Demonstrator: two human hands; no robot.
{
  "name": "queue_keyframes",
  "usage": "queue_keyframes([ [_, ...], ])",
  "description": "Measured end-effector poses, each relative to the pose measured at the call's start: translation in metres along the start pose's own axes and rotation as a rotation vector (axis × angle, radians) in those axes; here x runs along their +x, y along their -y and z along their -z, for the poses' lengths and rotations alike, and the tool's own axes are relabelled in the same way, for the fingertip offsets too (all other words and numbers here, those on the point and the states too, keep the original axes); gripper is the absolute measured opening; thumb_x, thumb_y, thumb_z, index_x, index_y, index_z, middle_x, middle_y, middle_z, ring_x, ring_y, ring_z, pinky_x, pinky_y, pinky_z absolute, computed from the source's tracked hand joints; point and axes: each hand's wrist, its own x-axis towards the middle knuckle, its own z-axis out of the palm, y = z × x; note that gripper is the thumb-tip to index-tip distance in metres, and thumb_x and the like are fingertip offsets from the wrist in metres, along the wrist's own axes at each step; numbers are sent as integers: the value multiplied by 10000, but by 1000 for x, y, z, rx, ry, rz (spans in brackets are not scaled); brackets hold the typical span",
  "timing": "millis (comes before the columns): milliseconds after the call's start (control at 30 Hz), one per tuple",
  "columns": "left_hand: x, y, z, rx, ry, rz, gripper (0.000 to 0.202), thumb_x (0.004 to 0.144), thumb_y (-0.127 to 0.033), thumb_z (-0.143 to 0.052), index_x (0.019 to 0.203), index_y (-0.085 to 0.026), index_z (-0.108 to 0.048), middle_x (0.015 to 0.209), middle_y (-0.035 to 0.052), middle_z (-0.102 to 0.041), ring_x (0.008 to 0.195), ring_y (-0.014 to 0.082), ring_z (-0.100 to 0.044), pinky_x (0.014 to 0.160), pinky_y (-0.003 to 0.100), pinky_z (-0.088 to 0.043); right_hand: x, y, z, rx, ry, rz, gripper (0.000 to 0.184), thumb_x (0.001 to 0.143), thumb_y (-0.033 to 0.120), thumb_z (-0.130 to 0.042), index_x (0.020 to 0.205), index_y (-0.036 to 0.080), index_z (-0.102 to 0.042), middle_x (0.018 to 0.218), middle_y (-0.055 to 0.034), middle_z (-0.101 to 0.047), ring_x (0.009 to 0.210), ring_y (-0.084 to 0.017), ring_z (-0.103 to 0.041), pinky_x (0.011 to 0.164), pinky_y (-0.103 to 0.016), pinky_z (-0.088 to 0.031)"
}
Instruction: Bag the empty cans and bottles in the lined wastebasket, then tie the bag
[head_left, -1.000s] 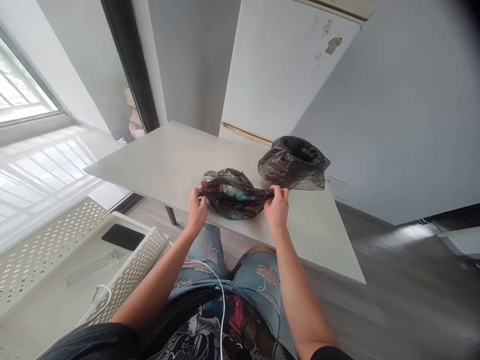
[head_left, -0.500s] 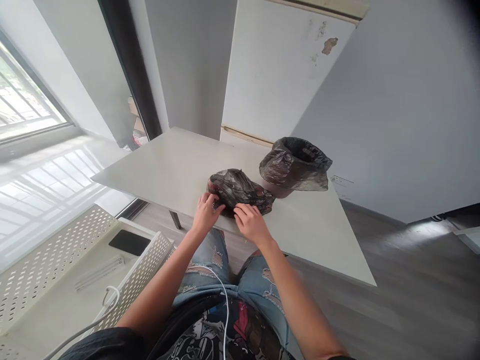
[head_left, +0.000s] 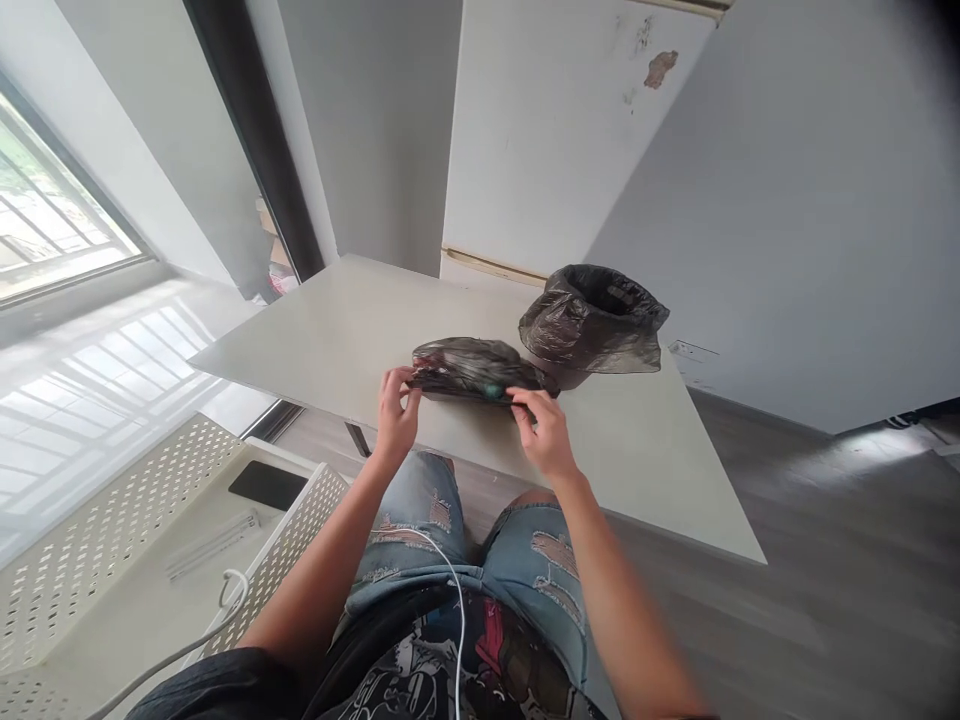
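Observation:
A black plastic bag [head_left: 472, 362] with things in it rests on the white table [head_left: 322, 320], close to its front edge. Reddish and green contents show faintly through the thin plastic. My left hand [head_left: 397, 412] pinches the near left corner of the bag. The near right part of its edge is gripped between the fingers and thumb of my right hand [head_left: 541, 428]. Between the hands the bag's edge is drawn out straight. Just behind the bag on the right stands a bin [head_left: 574, 376] lined with another black bag [head_left: 592, 325].
At my left is a white perforated rack [head_left: 150, 520] holding a dark phone [head_left: 268, 485] and a clear packet [head_left: 214, 545]. A white cable [head_left: 459, 630] hangs down my front. Behind the table stands a fridge [head_left: 555, 150] with a worn patch.
My hands have moved apart, the right one to the right, stretching the bag's near edge between them. The bag looks flatter and wider, and a green spot now shows through it.

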Motion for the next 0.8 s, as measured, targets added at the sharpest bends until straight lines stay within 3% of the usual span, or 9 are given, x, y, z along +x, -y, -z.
queue_keyframes([
  [133, 0, 9, 4, -12, -90, 133, 200, 1015, -235, -415, 1143, -241, -569, 1160, 80, -684, 1094, 210, -658, 929, 356, -562, 9, 10, 16, -88, 24, 72, 90, 995, 243, -564, 914, 248, -603, 1586, -102, -580, 1268, -338, -582, 1014, -523, -448],
  [233, -9, 14, 7, 62, -179, 162, 198, 949, -175, -461, 1105, -247, -560, 1156, 82, -659, 1118, 221, -646, 937, 363, -555, 3, 9, 11, -217, 70, 59, 150, 981, 274, -606, 836, 242, -586, 1560, -129, -599, 1247, -369, -575, 970, -542, -447],
  [300, -17, 11, 11, 128, -217, 129, 319, 868, -112, -512, 1153, -253, -540, 1192, 86, -621, 1160, 229, -630, 977, 377, -542, -2, 7, 3, -238, 39, 18, 93, 1002, 315, -608, 961, 240, -645, 1480, -141, -654, 1216, -367, -586, 948, -526, -447],
  [400, -28, 2, 13, 192, -96, 34, 434, 855, -108, -564, 1257, -269, -539, 1258, 93, -571, 1228, 253, -608, 1069, 425, -510, -3, 3, -11, -240, 56, 4, 343, 972, 328, -667, 1302, 237, -643, 1358, -145, -697, 1172, -368, -592, 928, -497, -447],
  [500, -34, -1, 10, 257, 103, -23, 433, 865, -207, -692, 1277, -279, -578, 1283, 101, -566, 1249, 297, -600, 1112, 472, -497, 4, -1, -23, -225, 143, 9, 302, 922, 155, -606, 1196, 229, -711, 1128, -126, -750, 1080, -348, -612, 912, -480, -433],
  [567, -34, 5, 9, 306, 181, -22, 391, 849, -205, -719, 1219, -273, -608, 1238, 97, -592, 1196, 304, -621, 1069, 471, -517, 13, -2, -25, -123, 72, -42, 283, 895, 78, -516, 1021, 219, -727, 1004, -106, -753, 1018, -316, -628, 903, -454, -442],
  [633, -30, 12, 9, 335, 199, -18, 249, 885, -160, -640, 1111, -265, -630, 1139, 82, -623, 1085, 283, -648, 978, 436, -536, 25, 0, -22, 43, -62, -122, 244, 915, 114, -488, 974, 216, -701, 944, -83, -738, 930, -279, -637, 858, -407, -469],
  [733, -14, 18, 11, 330, 98, -26, 181, 933, -123, -531, 1025, -253, -617, 1054, 69, -655, 987, 254, -657, 893, 386, -521, 49, 6, -10, 187, -255, -231, 164, 956, 220, -490, 956, 225, -654, 828, -40, -671, 783, -234, -602, 774, -350, -477],
  [800, 1, 12, 12, 308, 18, -35, 173, 945, -122, -516, 1032, -244, -602, 1048, 68, -674, 978, 245, -655, 878, 368, -505, 68, 8, -3, 147, -332, -268, 161, 956, 237, -478, 866, 229, -611, 776, -31, -611, 748, -221, -563, 777, -343, -474],
])
